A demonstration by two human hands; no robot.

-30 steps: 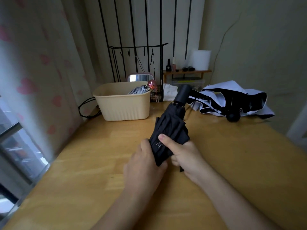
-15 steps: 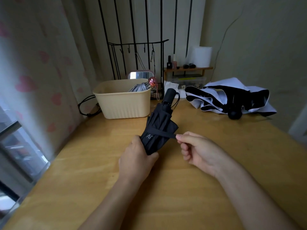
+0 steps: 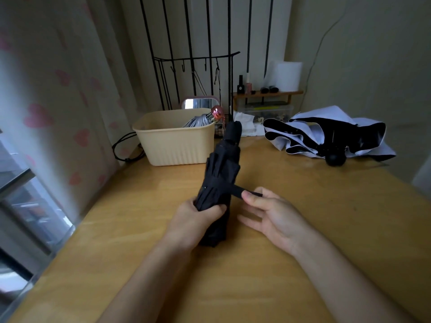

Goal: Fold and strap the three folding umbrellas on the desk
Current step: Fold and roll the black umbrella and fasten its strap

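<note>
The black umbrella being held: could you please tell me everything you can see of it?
The black umbrella is collapsed, its dark fabric gathered in loose pleats, not yet strapped. It tilts away from the person, stubby black handle uppermost. The left hand grips its lower part; the right hand pinches its thin strap, pulled out to the right. Whether its lower end touches the desk is unclear.
</note>
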